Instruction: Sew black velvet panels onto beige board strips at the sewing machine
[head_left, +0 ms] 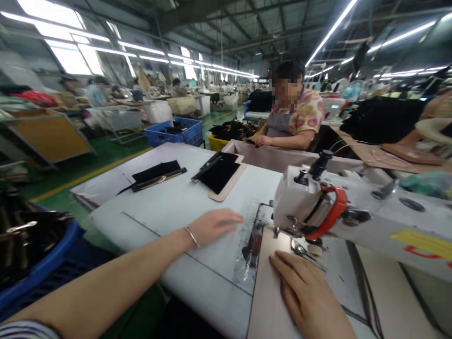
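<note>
A beige flat panel (265, 287) lies on the sewing table under the needle end of a white sewing machine (287, 195). My right hand (310, 294) rests flat on the panel's right part, fingers stretched forward, just below the presser foot area. Over the white tabletop, left of the machine, my left hand (213, 227) is held out with its fingers extended, slightly blurred, holding nothing. Farther back on the table is a black piece on a beige backing (226, 181). To its left lies another black piece with a zipper (158, 175).
A blue crate (52, 263) of dark pieces stands at lower left; another blue crate (174, 132) is beyond the table. A co-worker (293, 113) sits behind a fabric-lined trough (261, 155). The machine's arm (399, 226) fills the right side.
</note>
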Demonstrator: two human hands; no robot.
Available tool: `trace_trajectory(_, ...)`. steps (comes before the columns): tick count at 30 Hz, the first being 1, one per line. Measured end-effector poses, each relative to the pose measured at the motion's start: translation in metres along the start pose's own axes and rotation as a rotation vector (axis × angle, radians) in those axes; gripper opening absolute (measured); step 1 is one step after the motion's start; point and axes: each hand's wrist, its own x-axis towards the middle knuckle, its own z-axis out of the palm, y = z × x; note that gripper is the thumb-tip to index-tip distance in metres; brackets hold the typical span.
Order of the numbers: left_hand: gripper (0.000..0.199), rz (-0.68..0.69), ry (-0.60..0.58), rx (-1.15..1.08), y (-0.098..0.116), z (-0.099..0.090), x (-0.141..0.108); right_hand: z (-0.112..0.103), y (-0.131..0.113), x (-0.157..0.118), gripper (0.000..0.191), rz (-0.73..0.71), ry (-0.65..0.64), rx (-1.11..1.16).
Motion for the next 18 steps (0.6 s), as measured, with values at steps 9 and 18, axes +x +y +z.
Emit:
trace_trajectory(9,0.025,-0.678,0.270,0.366,-0.183,-0.126,-0.059,0.011,0.012,0.003,0.039,-0.174,0.121,-0.122)
trace_trajectory(18,0.036,-0.540,0.417,0.412,-0.128,-0.125,-0.091,0.009,0.010,-0.002,0.044,-0.124,0.066,-0.087)
